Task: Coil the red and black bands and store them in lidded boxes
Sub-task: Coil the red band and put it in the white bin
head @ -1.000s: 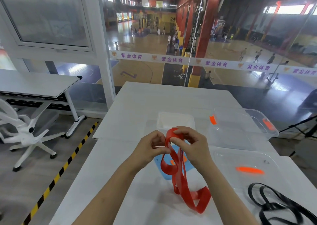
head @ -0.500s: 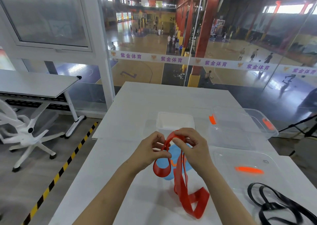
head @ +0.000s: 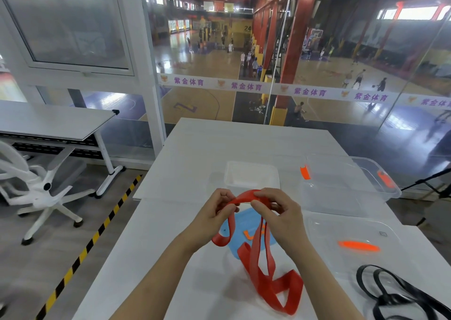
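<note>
Fingers of your left hand [head: 214,214] and right hand [head: 280,216] pinch a flat, glossy red band [head: 253,273] above the white desk [head: 195,148]; its limp loops drape onto it.

free: table [head: 244,144] left of, beyond white box [head: 251,177] | blocked: clear box [head: 341,197] right of it; blue lid [head: 245,220], red band [head: 258,271] nearer; clear lid [head: 341,229], black band [head: 393,304] nearer-right

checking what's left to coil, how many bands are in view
2. The red band is pinched by the left hand and right hand; the black band lies loose at the table's near right, partly cut off.
</note>
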`<action>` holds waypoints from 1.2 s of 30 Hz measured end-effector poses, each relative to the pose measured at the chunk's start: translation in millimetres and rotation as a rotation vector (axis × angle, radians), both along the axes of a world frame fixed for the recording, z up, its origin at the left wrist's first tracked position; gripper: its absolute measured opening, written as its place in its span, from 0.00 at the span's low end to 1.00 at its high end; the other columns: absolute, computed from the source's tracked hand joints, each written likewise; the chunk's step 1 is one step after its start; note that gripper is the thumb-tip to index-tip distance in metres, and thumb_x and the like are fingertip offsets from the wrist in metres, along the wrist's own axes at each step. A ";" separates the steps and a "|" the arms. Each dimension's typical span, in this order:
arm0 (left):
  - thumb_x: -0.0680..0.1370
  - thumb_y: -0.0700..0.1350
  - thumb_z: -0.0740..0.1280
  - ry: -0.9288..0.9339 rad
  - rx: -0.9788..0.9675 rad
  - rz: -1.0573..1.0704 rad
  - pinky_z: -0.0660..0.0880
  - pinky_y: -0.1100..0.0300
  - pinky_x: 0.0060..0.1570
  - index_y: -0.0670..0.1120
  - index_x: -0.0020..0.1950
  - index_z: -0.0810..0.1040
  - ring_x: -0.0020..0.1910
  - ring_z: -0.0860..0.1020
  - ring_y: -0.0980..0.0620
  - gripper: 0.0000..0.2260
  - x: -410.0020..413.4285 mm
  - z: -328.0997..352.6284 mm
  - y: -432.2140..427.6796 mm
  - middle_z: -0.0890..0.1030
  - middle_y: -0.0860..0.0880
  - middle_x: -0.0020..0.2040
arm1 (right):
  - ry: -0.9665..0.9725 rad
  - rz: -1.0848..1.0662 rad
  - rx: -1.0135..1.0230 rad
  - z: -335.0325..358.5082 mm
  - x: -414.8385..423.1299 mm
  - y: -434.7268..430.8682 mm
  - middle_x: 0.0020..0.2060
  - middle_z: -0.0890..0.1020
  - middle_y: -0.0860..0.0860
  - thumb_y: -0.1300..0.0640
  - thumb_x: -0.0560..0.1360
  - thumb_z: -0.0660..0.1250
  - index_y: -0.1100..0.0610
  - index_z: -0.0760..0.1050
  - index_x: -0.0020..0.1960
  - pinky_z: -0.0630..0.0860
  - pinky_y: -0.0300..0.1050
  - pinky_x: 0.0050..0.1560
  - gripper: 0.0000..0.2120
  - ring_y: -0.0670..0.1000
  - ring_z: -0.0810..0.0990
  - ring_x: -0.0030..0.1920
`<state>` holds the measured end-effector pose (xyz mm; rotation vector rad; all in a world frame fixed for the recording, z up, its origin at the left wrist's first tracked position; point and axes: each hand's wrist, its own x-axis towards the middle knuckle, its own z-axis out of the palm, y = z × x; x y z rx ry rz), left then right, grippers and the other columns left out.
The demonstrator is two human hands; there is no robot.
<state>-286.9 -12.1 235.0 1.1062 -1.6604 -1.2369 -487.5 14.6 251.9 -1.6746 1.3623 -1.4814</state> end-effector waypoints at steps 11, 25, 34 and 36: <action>0.87 0.39 0.58 0.105 -0.078 0.191 0.73 0.66 0.57 0.53 0.58 0.74 0.52 0.78 0.55 0.09 -8.7 15.6 -2.4 0.81 0.45 0.51 | 0.090 0.063 0.173 -9.2 9.3 5.1 0.46 0.84 0.42 0.54 0.72 0.80 0.43 0.78 0.53 0.82 0.45 0.52 0.15 0.48 0.84 0.46; 0.87 0.38 0.56 0.289 -0.174 0.288 0.77 0.66 0.56 0.45 0.62 0.74 0.53 0.79 0.63 0.08 -14.5 46.2 -7.7 0.80 0.57 0.53 | -0.321 0.081 0.082 9.4 15.0 -2.3 0.45 0.79 0.50 0.65 0.68 0.73 0.54 0.71 0.57 0.78 0.41 0.46 0.20 0.46 0.79 0.43; 0.88 0.44 0.54 0.383 -0.101 0.369 0.78 0.66 0.54 0.49 0.62 0.73 0.54 0.78 0.62 0.09 -25.8 48.2 -8.5 0.79 0.54 0.57 | -0.272 0.021 0.182 3.1 27.4 3.1 0.48 0.87 0.46 0.66 0.69 0.82 0.51 0.81 0.56 0.84 0.45 0.56 0.21 0.52 0.87 0.51; 0.88 0.45 0.54 0.389 -0.089 0.376 0.78 0.64 0.54 0.50 0.63 0.73 0.57 0.78 0.58 0.09 -27.3 46.5 -7.4 0.79 0.52 0.59 | -0.271 0.002 0.194 0.7 32.0 5.4 0.49 0.87 0.46 0.65 0.70 0.81 0.50 0.81 0.56 0.83 0.43 0.57 0.19 0.50 0.87 0.53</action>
